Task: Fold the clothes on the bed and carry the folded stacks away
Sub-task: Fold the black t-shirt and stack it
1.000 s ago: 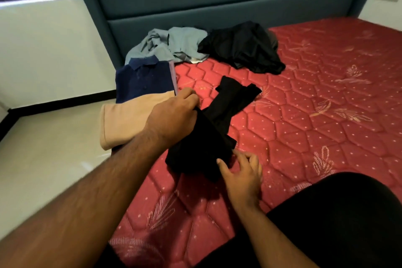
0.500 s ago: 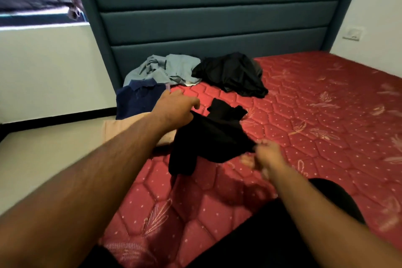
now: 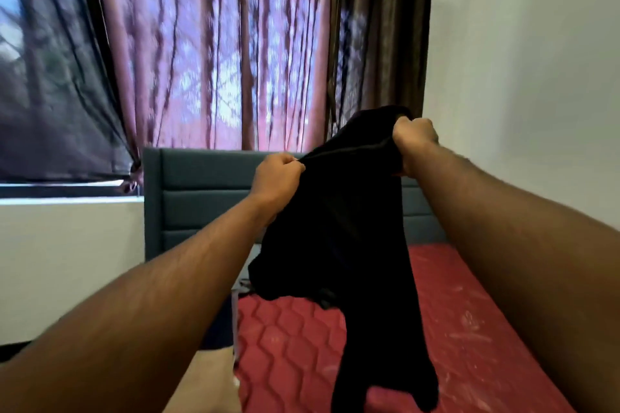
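- Above the mattress, a black garment now hangs in the air in front of the headboard; a second ago it lay bunched on the mattress, so it has been lifted clear.
- Left hand pinches the garment's top edge in curled fingers, just in front of the headboard's upper rim.
- Right hand grips the other end of that edge in a fist, higher than the left and above the headboard's top line, against the curtain.
- Between the hands the edge is pulled fairly taut; below, the cloth drops in a loose fall, one long part trailing down towards the mattress near the bottom of the frame.
- Camera has tipped upward since a second ago: the window and curtain fill the view, and the piles by the headboard are out of sight or hidden behind the garment.
- Judged from this, the garment is being shaken out and squared up before folding; no fold is made in it yet.
- Left of the mattress edge, slivers of a navy piece and a beige piece show under the left forearm.
- No basket, box or other container shows, so nothing can be said of contents.
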A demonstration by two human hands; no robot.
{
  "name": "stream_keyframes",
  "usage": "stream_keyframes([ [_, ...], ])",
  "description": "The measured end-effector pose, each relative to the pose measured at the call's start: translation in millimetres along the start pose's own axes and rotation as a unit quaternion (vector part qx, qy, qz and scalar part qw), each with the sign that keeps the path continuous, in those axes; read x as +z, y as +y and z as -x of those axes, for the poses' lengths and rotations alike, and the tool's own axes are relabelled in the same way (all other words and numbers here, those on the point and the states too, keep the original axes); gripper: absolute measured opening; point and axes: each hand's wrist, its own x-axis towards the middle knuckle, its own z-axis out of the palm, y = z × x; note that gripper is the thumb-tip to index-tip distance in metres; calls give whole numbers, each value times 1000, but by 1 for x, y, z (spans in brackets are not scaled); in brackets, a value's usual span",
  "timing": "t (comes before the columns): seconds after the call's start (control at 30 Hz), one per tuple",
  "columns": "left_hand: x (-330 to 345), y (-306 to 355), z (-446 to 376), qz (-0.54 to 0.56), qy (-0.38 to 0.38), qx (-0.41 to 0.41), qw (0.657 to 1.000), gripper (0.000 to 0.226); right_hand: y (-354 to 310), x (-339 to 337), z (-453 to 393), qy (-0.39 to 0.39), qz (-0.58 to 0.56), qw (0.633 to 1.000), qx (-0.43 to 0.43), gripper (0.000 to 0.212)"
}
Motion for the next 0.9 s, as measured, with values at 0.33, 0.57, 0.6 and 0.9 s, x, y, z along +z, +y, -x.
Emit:
stream_keyframes([
  [0.33,-29,31,-46,-98,0,64,993,11,-62,-2,-32,60,363,900,-234,27],
  [0.57,-39,15,-55,-203,23,246,947,11,-64,-7,-49,75,255,924,-274,24],
  [0.6,-40,17,-58,-189,18,259,947,12,-64,-8,-48,88,241,925,-281,24],
  [0.9,-46,12,-83,-120,26,238,964,16,-64,6,-56,73,141,957,-244,21],
])
